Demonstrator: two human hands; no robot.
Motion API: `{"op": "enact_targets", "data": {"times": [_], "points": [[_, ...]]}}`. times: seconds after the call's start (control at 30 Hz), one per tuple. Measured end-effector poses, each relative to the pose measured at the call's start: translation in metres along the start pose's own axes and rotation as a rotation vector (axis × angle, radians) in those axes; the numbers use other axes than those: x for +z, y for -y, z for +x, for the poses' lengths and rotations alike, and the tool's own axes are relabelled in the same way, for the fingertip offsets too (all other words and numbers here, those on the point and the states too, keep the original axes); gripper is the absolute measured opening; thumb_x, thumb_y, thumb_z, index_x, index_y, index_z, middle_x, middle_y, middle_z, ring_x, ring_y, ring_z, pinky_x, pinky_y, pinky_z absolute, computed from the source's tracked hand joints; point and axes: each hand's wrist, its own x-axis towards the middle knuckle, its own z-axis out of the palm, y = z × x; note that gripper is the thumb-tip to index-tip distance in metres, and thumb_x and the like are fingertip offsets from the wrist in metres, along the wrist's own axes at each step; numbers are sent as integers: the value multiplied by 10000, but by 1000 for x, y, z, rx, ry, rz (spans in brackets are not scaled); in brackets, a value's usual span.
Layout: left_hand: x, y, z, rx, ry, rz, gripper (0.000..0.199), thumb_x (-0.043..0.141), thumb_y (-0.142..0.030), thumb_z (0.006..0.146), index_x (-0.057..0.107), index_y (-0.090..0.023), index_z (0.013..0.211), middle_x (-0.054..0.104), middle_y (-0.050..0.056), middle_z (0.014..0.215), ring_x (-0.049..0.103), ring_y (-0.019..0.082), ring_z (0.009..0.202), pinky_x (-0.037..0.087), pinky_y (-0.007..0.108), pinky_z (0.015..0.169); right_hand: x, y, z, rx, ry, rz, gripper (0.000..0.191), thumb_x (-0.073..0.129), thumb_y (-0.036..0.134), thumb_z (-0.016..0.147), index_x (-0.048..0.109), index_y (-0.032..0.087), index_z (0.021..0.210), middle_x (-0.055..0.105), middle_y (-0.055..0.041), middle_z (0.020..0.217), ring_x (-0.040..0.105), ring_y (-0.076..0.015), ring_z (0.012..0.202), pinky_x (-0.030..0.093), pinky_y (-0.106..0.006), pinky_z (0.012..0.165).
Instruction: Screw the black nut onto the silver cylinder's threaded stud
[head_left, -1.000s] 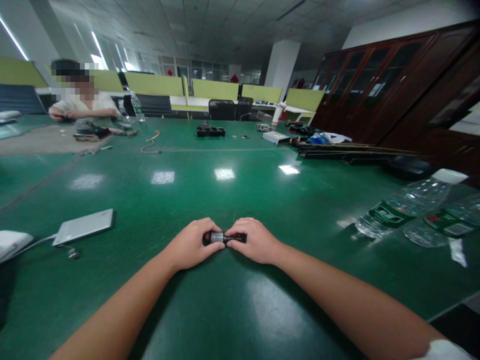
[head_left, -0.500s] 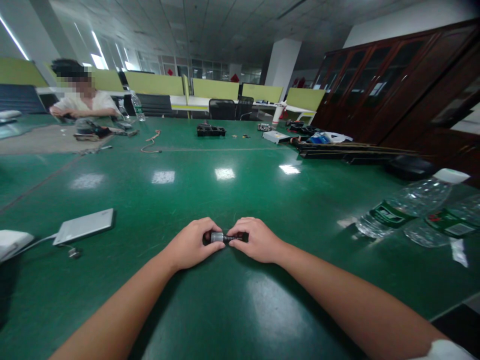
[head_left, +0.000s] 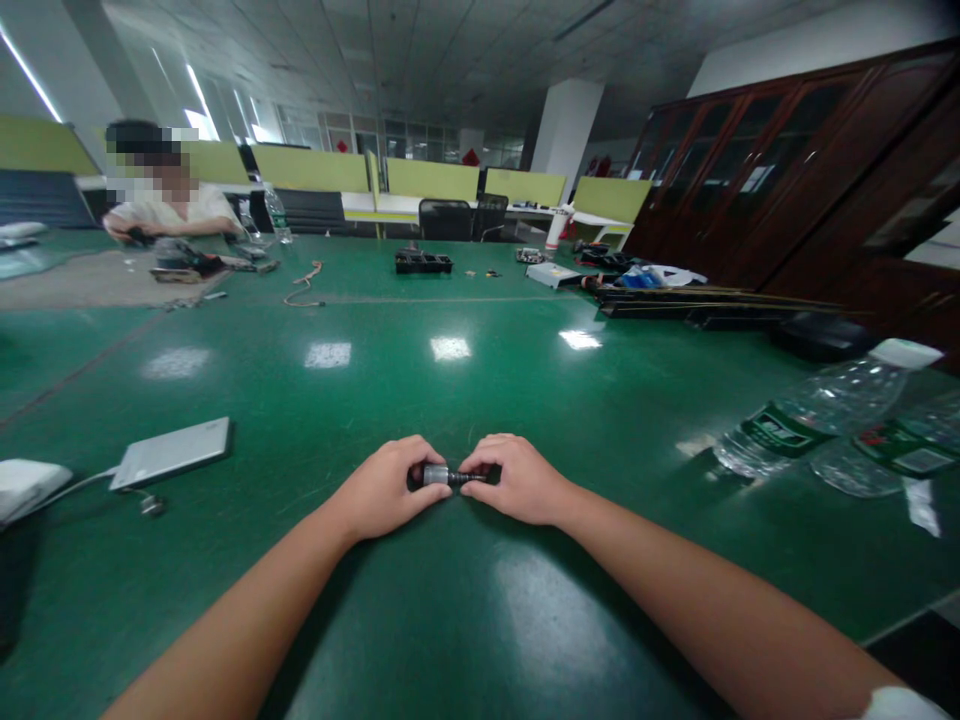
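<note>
A tube (head_left: 435, 475) is being pinched by the left hand (head_left: 388, 490). Its rod (head_left: 457, 478) is being circled by the right hand (head_left: 523, 485), grip unclear.

Left hand (head_left: 390, 490): I grip a small cylinder (head_left: 433, 475) by its grey barrel (head_left: 438, 476).
Right hand (head_left: 521, 482): I pinch its dark, ridged shaft (head_left: 455, 477).
Green table (head_left: 450, 400): silver slab (head_left: 174, 453) to my left, two clear bottles (head_left: 795, 425) to my right.
Across: a person in a white top (head_left: 193, 212).
</note>
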Motion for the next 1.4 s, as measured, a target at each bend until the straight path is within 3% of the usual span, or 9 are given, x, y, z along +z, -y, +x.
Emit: {"op": "enact_targets", "data": {"times": [0.87, 1.17, 1.4], "points": [[0, 1, -1, 3, -13, -13, 200, 684, -340, 827, 667, -177, 941, 631, 33, 842, 586, 172, 752, 447, 276, 675, -8, 0, -1, 58, 12, -7, 93, 740, 192, 751, 755, 187, 843, 684, -18, 751, 604, -138, 716, 439, -254, 684], [-1, 0, -1, -12, -14, -24, 215, 692, -361, 821, 671, -183, 939, 637, 33, 844, 590, 175, 744, 452, 279, 673, -34, -10, -2, 263, 124, -30, 110, 757, 166, 682, 772, 200, 785, 685, -6, 716, 602, -130, 634, 438, -236, 587], [-1, 2, -1, -4, -10, -38, 223, 700, -365, 819, 670, -181, 943, 638, 34, 854, 592, 171, 750, 454, 274, 671, -30, -8, -2, 271, 123, 46, 106, 754, 182, 699, 769, 196, 803, 689, -7, 739, 607, -128, 653, 449, -240, 609]]}}
